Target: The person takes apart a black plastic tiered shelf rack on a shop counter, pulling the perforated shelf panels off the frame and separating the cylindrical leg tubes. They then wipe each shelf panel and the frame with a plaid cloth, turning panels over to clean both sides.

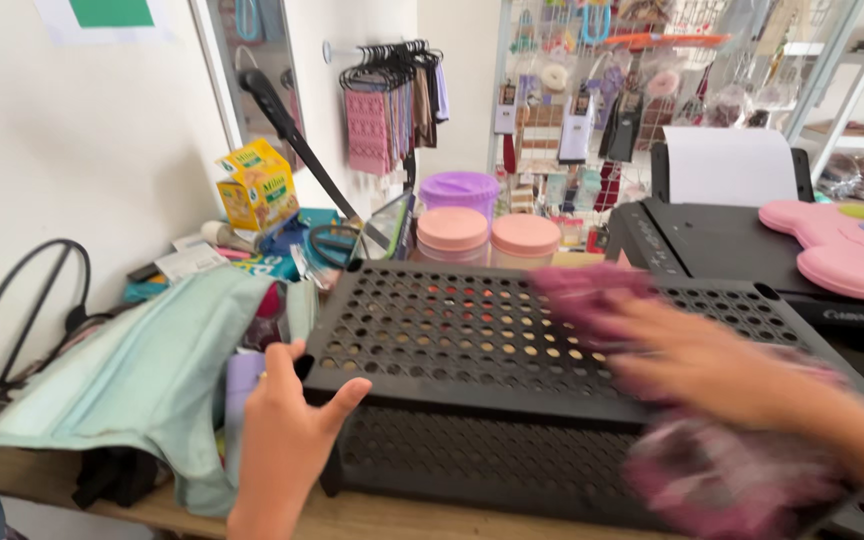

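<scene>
Sitting near the front edge of the wooden table [372, 520], the black perforated metal rack [512, 350] takes up the middle of the view, its top peppered with round holes and a second holed panel facing us below. At its near left corner, the left hand [287, 435] has fingers spread, thumb pressed against the rack's edge, clamped on nothing. On the right, the right hand [702, 365] is a blur across the rack's top, with a pink-purple cloth [592, 295] under and ahead of its fingertips; whether those fingers are curled on it or lying flat, I cannot tell. More of the same blurred fabric [722, 480] shows near the wrist.

Out to the left, a pale green bag [142, 380] slumps against the rack. Behind it, by the wall, one yellow carton [257, 185] with green label patches stands tilted, and a white paper slip [187, 262] lies flat beside it. Just beyond the rack's far edge I count three lidded tubs: two with pink lids [487, 235], one with a purple lid [460, 187] behind them. To the right, a black printer [722, 245] holds one white sheet upright, and a pink flower-shaped tray [837, 245] rests on top. High on the far-left wall, a white sign with a green rectangle [107, 14]. Far behind, fabric swatches on black hangers [392, 105] and a rack of small packaged goods [602, 95].
</scene>
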